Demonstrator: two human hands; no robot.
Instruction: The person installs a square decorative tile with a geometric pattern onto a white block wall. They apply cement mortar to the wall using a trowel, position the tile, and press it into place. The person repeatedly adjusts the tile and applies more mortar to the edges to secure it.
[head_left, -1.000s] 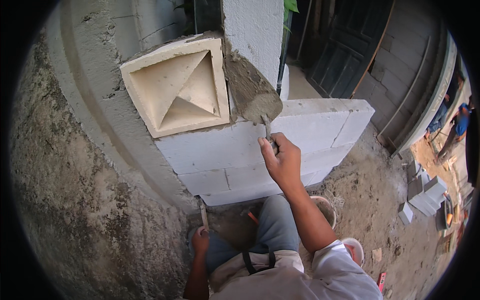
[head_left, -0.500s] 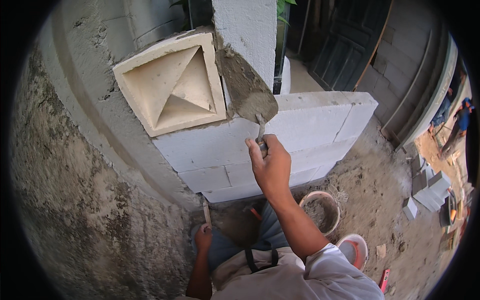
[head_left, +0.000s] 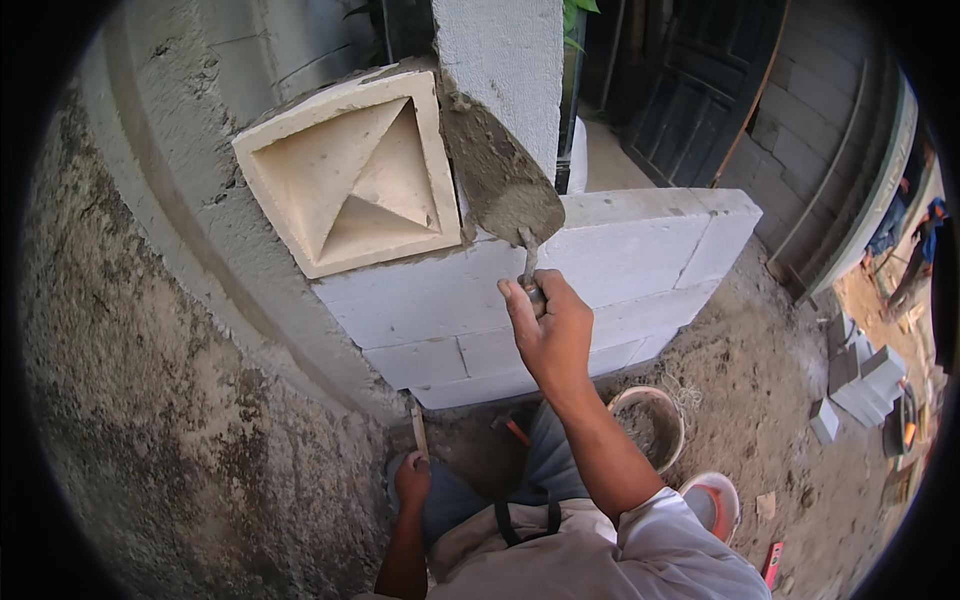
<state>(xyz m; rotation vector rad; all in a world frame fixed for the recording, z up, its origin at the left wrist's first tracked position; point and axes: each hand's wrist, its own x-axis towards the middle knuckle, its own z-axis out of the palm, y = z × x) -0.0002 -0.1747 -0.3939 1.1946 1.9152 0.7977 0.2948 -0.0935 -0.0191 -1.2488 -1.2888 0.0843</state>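
My right hand [head_left: 545,330] is closed round the handle of a trowel [head_left: 517,205]; its mortar-smeared blade lies in the gap between a cream geometric block [head_left: 345,180] and a white column [head_left: 500,55]. Both the cream block and the trowel are at the top of a low white block wall [head_left: 610,260]. Low at my left side, my left hand [head_left: 410,475] grips a pale flat stick [head_left: 420,428], probably wood, which points up toward the wall's foot.
Rough concrete [head_left: 120,350] rises at left. Two buckets [head_left: 650,430] [head_left: 710,505], a red level [head_left: 772,563] and grey blocks [head_left: 865,385] lie right. A dark door [head_left: 690,100] stands behind the wall. People [head_left: 925,245] are at far right.
My right hand and trowel have shifted slightly left against the cream block. The view has moved a little, and more of the buckets shows beside my right arm.
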